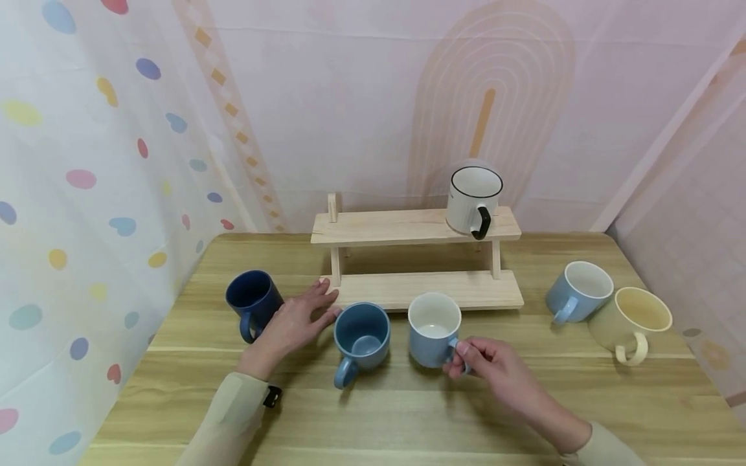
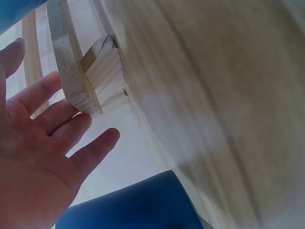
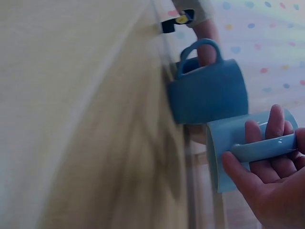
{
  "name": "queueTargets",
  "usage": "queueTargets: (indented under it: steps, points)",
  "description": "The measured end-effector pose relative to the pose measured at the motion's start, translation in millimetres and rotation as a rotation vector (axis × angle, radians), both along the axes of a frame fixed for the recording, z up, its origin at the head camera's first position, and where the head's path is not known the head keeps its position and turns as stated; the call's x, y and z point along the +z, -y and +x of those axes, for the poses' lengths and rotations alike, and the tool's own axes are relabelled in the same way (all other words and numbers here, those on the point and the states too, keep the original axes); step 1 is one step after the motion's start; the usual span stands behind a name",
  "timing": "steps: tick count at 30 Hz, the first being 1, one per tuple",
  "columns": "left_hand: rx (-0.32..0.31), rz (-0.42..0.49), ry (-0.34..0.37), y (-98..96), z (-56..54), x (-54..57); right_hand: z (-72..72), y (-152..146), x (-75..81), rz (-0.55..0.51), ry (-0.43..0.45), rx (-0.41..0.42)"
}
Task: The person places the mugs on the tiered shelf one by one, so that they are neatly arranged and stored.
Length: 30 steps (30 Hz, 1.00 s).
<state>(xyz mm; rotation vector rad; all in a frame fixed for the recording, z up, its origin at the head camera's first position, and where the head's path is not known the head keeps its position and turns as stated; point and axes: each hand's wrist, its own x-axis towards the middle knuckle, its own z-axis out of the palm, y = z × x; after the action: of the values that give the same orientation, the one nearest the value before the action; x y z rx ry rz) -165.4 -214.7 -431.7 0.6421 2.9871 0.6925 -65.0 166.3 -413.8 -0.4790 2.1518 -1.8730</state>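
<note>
My right hand point(image 1: 492, 369) grips the handle of a light blue mug point(image 1: 430, 346) with a white inside, just in front of the wooden shelf. In the right wrist view fingers pass through that handle point(image 3: 264, 149). My left hand point(image 1: 297, 320) has its fingers spread, with the fingertips at the left end of the lower board point(image 1: 419, 290). A medium blue mug point(image 1: 361, 330) stands between the two hands, its handle towards me. Close to the left hand's outer side is a dark blue mug point(image 1: 254, 298).
On the shelf's upper board point(image 1: 384, 226) stands a white mug point(image 1: 469, 210) with a black rim and handle. A small light blue mug point(image 1: 577, 291) and a cream mug point(image 1: 623, 323) stand close together on the right of the wooden table point(image 1: 373, 427). A patterned curtain point(image 1: 326, 110) hangs behind.
</note>
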Motion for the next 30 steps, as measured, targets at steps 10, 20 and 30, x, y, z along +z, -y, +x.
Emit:
queueTargets:
  steps: [10,20,30]
  points:
    - [0.006,-0.002,0.009,-1.0,1.0,-0.8,-8.4,6.2,17.3,-0.059,-0.023,-0.099]
    - [0.006,-0.001,0.008,-1.5,1.3,0.7,-15.3,16.4,32.0,-0.078,-0.071,-0.200]
    - [0.005,0.005,0.009,-1.3,2.0,0.8,-26.1,25.6,45.1,-0.133,-0.094,-0.235]
